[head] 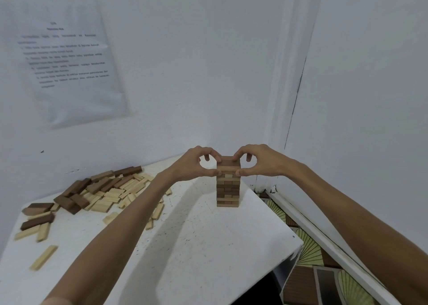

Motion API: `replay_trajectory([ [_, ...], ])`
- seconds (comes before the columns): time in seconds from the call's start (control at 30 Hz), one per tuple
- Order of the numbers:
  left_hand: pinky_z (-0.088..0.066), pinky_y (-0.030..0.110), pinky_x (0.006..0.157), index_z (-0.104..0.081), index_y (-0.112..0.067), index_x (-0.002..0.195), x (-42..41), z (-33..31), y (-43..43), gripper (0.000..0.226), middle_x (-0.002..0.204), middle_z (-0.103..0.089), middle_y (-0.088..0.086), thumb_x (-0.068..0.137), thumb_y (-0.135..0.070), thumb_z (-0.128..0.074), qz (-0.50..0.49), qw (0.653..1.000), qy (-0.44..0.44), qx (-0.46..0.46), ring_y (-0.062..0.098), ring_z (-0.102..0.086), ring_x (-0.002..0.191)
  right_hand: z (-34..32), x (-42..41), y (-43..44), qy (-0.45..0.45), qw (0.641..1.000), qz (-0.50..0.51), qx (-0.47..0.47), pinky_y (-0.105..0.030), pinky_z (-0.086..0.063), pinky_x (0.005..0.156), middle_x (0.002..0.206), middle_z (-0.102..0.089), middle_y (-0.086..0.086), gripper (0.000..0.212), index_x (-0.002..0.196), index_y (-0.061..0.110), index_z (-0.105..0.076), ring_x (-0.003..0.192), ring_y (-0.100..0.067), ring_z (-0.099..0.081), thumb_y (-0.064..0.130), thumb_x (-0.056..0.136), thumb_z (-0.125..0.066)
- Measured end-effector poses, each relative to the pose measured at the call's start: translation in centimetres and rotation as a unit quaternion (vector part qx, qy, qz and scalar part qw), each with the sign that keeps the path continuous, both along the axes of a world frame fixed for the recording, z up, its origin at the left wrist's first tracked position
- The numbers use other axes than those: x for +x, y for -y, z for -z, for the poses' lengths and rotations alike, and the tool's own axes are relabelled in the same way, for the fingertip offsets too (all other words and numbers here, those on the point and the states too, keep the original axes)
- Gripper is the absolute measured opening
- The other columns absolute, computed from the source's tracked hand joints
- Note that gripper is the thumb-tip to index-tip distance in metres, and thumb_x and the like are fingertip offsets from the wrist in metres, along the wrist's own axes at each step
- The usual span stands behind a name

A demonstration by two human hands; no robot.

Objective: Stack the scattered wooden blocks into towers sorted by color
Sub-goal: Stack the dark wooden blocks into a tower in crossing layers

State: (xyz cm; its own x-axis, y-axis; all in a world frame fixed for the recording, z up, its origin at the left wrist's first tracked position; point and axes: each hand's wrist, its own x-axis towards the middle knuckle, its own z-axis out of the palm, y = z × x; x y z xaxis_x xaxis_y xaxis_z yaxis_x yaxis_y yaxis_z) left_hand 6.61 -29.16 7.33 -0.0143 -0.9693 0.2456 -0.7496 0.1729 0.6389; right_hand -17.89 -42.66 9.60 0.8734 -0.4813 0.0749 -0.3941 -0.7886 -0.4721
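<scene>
The tower (228, 184) is seen upright toward the far right corner of the white table (208, 247), close to its right edge. It is banded: dark layers on top, light beneath, dark again, light at the base. It is gripped at the top from both sides. On one side the left hand (195, 163) is curled, with thumb and forefinger pinched against the upper layers. On the other the right hand (259, 162) is set the same way, its fingertips pressed to the top dark block (228, 160).

The table's right edge is lined by a strip of patterned floor (308, 247), and beyond that a white skirting board (324, 235) is run along the wall. Just behind the tower the two walls are joined in a corner. A bare, speckled stretch of tabletop is spread in front of the tower and to its left, crossed by the left forearm.

Well apart, at the far left, the pile of blocks (104, 191) is heaped against the wall, dark and light pieces mixed. A single light block (44, 257) is left lying near the front left edge. A printed sheet (69, 61) is fixed to the left wall; its text is too blurred to be read.
</scene>
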Motion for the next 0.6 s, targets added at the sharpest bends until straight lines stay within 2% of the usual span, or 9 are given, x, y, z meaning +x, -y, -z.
replay_trajectory([
  [0.2, -0.043, 0.025, 0.083, -0.063, -0.035, 0.12, -0.1, -0.2, -0.1, 0.056, 0.12, -0.067, -0.023, 0.07, -0.053, -0.082, -0.011, 1.0, -0.014, 0.014, 0.005, -0.059, 0.106, -0.1, -0.1, -0.4, 0.005, 1.0, 0.014, 0.018, -0.03, -0.051, 0.091, 0.124, -0.061, 0.021, 0.058, 0.13, 0.034, -0.056, 0.107, -0.005, -0.058, 0.053, 0.082, -0.082],
  [0.33, -0.046, 0.024, 0.088, -0.05, -0.029, 0.136, -0.2, -0.4, -0.3, 0.084, 0.13, -0.065, -0.02, 0.065, -0.06, -0.085, -0.022, 0.999, -0.014, 0.031, 0.001, -0.059, 0.113, -0.1, -0.2, -0.6, -0.007, 1.0, 0.025, 0.016, -0.029, -0.048, 0.093, 0.132, -0.057, 0.016, 0.08, 0.143, 0.036, -0.043, 0.113, -0.006, -0.056, 0.063, 0.077, -0.08],
  [0.4, -0.046, 0.023, 0.09, -0.05, -0.03, 0.139, 0.1, -0.5, -0.6, 0.09, 0.133, -0.062, -0.021, 0.064, -0.064, -0.084, -0.026, 0.999, -0.02, 0.035, 0.0, -0.058, 0.117, -0.3, -0.1, -1.0, 0.003, 1.0, 0.023, 0.008, -0.026, -0.045, 0.092, 0.138, -0.054, 0.014, 0.083, 0.146, 0.034, -0.043, 0.119, -0.008, -0.054, 0.064, 0.078, -0.079],
  [0.5, -0.045, 0.023, 0.092, -0.055, -0.031, 0.137, 0.6, -0.8, -1.1, 0.079, 0.136, -0.059, -0.02, 0.071, -0.067, -0.077, -0.032, 0.999, 0.003, 0.04, 0.001, -0.057, 0.12, -0.8, 0.4, -1.7, 0.014, 1.0, 0.01, -0.013, -0.028, -0.044, 0.099, 0.144, -0.054, 0.013, 0.073, 0.146, 0.03, -0.048, 0.126, -0.008, -0.051, 0.06, 0.085, -0.074],
  [0.6, -0.047, 0.031, 0.1, -0.058, -0.029, 0.135, 1.6, -1.1, -1.9, 0.056, 0.137, -0.059, -0.016, 0.088, -0.054, -0.075, -0.051, 0.997, 0.033, 0.043, 0.003, -0.056, 0.121, -1.5, 1.6, -2.6, -0.004, 0.998, -0.005, -0.057, -0.037, -0.044, 0.11, 0.145, -0.057, 0.01, 0.065, 0.145, 0.03, -0.051, 0.131, -0.01, -0.051, 0.062, 0.091, -0.066],
])
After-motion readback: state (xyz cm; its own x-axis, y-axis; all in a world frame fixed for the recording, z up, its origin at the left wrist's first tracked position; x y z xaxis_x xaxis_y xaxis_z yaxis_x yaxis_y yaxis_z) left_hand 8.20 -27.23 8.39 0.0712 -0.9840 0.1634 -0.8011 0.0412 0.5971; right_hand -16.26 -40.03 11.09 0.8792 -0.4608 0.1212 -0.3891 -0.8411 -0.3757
